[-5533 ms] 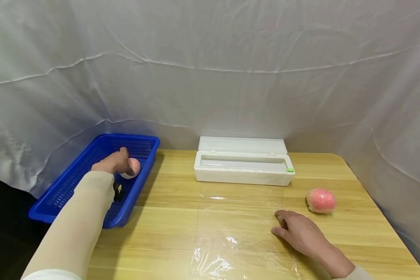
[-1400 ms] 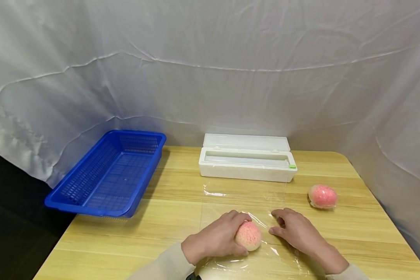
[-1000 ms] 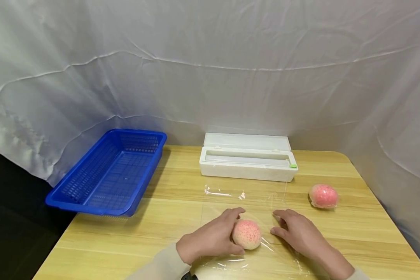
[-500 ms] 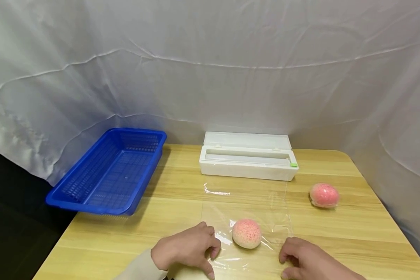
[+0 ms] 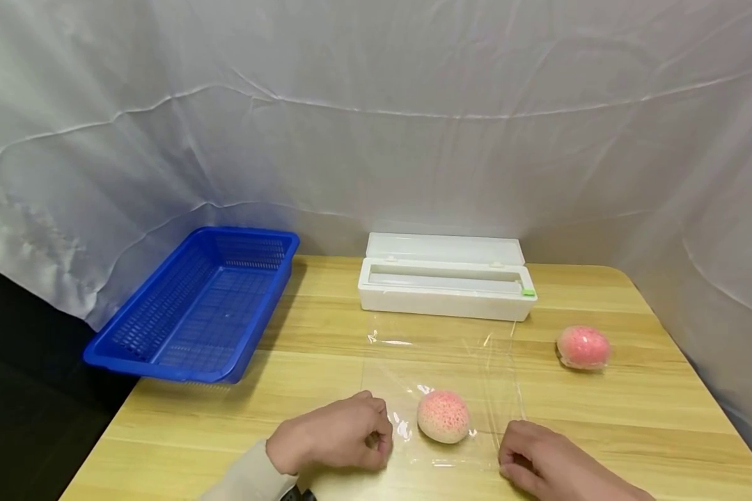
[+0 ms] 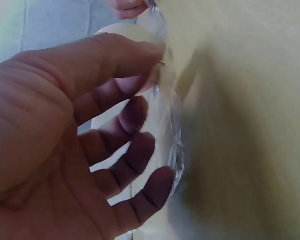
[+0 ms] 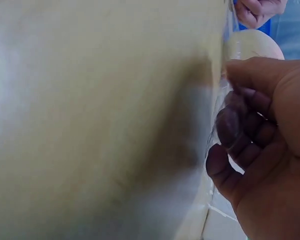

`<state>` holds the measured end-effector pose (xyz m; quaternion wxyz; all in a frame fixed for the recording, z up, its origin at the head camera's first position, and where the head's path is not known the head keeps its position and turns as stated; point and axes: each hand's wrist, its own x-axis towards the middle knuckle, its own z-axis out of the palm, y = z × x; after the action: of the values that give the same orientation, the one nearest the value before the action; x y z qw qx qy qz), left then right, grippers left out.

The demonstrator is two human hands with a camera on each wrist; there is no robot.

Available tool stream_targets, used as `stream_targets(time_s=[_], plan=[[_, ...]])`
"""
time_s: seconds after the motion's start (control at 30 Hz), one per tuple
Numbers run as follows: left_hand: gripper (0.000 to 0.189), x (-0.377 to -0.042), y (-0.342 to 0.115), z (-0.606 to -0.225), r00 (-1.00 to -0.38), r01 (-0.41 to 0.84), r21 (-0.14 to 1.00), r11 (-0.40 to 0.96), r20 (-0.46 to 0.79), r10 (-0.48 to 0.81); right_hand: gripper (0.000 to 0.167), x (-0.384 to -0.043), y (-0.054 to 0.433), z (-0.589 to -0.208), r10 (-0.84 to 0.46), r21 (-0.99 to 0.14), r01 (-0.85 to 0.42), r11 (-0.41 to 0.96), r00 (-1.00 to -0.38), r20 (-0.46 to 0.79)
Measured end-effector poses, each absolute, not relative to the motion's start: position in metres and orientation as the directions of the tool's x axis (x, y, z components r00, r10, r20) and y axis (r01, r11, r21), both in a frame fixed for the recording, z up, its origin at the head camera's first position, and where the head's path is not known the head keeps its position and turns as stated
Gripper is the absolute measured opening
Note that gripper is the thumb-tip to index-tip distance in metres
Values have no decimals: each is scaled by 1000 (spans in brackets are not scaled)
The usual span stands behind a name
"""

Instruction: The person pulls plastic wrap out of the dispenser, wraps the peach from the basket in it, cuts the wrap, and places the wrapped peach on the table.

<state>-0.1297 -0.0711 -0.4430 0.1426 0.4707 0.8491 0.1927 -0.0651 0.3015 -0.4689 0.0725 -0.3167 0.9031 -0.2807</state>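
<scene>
A sheet of cling film (image 5: 439, 362) stretches over the table from the front of the white box. On it sits a round pink-and-cream peach-like ball (image 5: 443, 417), between my hands. My left hand (image 5: 345, 431) pinches the film's near left edge; the left wrist view shows the crumpled film (image 6: 176, 145) running past the thumb and fingers. On the other side, my right hand (image 5: 548, 459) pinches the near right edge, thumb against forefinger. The pale ball (image 7: 255, 44) appears beyond the right hand in the right wrist view.
At the back stands a white cling film dispenser (image 5: 441, 306), lid up, with a green slide cutter (image 5: 528, 292). A film-wrapped pink ball (image 5: 583, 348) lies to the right. The blue basket (image 5: 191, 313) is at the left, partly over the table's edge.
My left hand has brought the ball from the basket, set it on the film and let go. Both hands have moved to the film's near corners and now pinch them.
</scene>
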Motion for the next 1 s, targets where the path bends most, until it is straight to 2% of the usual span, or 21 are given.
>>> stream_targets(time_s=[0.2, 0.4, 0.57, 0.63, 0.7, 0.73, 0.83, 0.93, 1.0], plan=[[19, -136, -74, -436, -580, 666, 555, 498, -35, 814, 22, -63, 302, -460, -546, -579, -511, 636, -828, 131], [19, -142, -75, -433, -626, 609, 607, 510, -26, 779, 30, -67, 300, -460, -518, -545, -556, 627, -821, 242], [21, -148, -73, -436, -668, 557, 639, 531, -36, 744, 20, -72, 300, -458, -471, -621, -448, 643, -871, 141], [16, -149, -72, -437, -678, 549, 630, 550, -49, 733, 16, -74, 300, -458, -463, -657, -409, 634, -880, 100], [12, -148, -69, -436, -688, 565, 595, 572, -43, 724, 14, -76, 300, -459, -466, -684, -396, 613, -880, 92], [16, -146, -67, -434, -692, 582, 565, 585, -34, 721, 14, -76, 300, -459, -468, -691, -397, 604, -879, 96], [45, -136, -54, -426, -673, 678, 431, 595, 38, 739, 13, -77, 300, -461, -469, -711, -395, 582, -877, 103], [73, -125, -33, -424, -604, 787, 253, 562, 134, 786, 14, -77, 301, -461, -465, -723, -390, 570, -879, 108], [84, -121, -19, -426, -560, 828, 152, 540, 182, 808, 14, -77, 302, -462, -465, -729, -392, 562, -878, 114]])
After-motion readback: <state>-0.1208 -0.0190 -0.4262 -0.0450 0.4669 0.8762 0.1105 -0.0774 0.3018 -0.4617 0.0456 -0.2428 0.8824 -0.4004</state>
